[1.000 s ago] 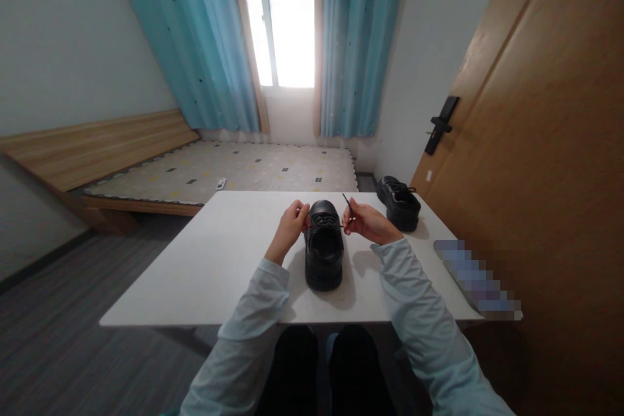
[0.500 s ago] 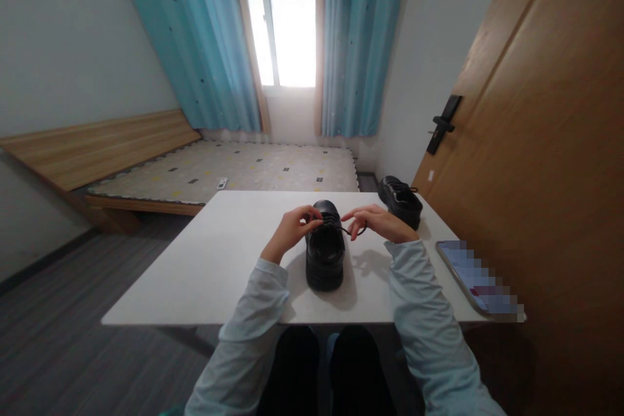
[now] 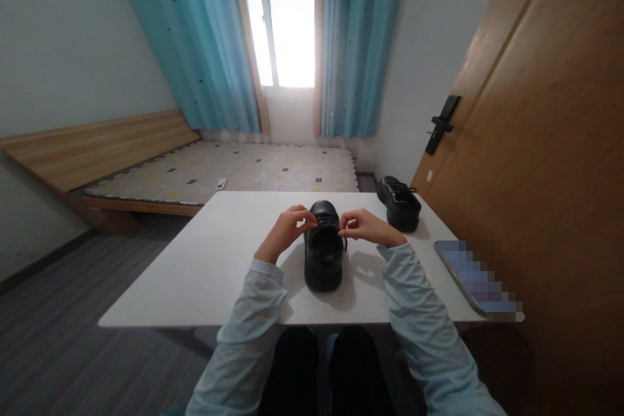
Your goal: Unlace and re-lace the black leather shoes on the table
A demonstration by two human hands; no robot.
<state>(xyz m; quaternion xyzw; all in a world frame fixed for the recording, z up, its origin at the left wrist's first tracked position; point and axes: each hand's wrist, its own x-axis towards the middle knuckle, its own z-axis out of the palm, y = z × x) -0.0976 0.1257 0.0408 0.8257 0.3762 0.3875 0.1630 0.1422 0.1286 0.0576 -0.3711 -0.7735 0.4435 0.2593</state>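
Observation:
A black lace-up shoe (image 3: 324,278) stands upright on the white table, its toe pointing away from me and its opening toward me. My left hand (image 3: 287,229) is at the left of the lacing, thumb and forefinger pinched on the shoelace; the bit between the fingertips is barely visible. On the other side my right hand (image 3: 368,227) pinches the lace close against the shoe's right edge. A loose loop of the shoelace (image 3: 346,245) hangs below those fingers, along the shoe's side.
A second black shoe (image 3: 403,211) stands at the table's far right. Nearer, a phone or tablet with a blurred screen (image 3: 475,279) lies along the right edge of the white table (image 3: 195,266). Beyond are a bed (image 3: 253,169) with a small white object (image 3: 221,183), and a wooden door (image 3: 546,143).
My right hand has moved left to the shoe's edge, and its spread fingers have closed into a pinch. The lace it stretched out now hangs by the shoe. My left hand stays nearly in place.

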